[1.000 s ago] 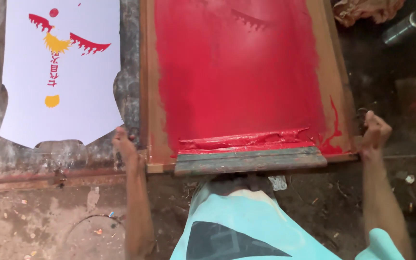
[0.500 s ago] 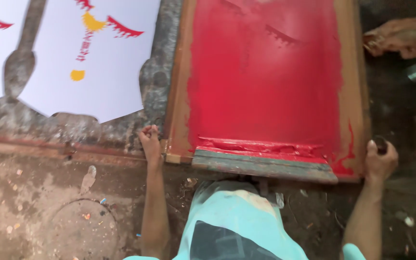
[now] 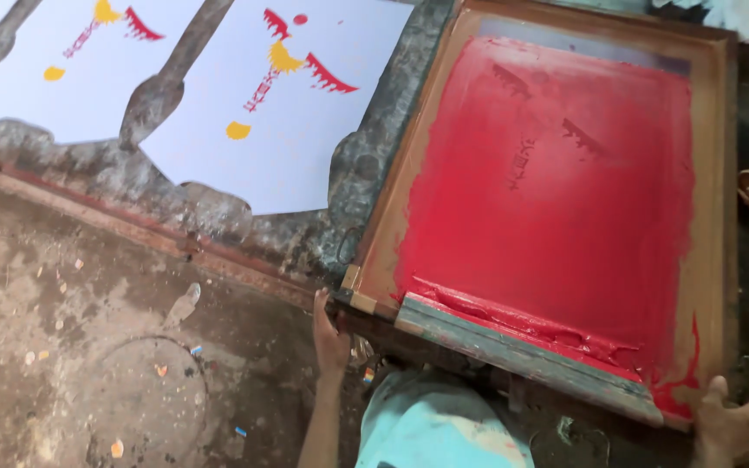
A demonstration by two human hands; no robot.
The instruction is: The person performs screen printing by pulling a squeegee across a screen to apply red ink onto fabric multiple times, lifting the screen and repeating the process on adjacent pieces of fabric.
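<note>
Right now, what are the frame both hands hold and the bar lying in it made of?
Frame: looks like bare wood, brown with visible grain, red ink smears. Bar: probably weathered wood, grey and streaked, its inner edge caked in wet glossy red ink. Left hand and right hand grip the near corners.

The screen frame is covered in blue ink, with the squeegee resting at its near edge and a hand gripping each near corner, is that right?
Not quite: the ink is red, not blue, as the head view shows. The rest holds: the squeegee rests at the near edge of the screen frame, with the left hand and right hand gripping the near corners.
</note>
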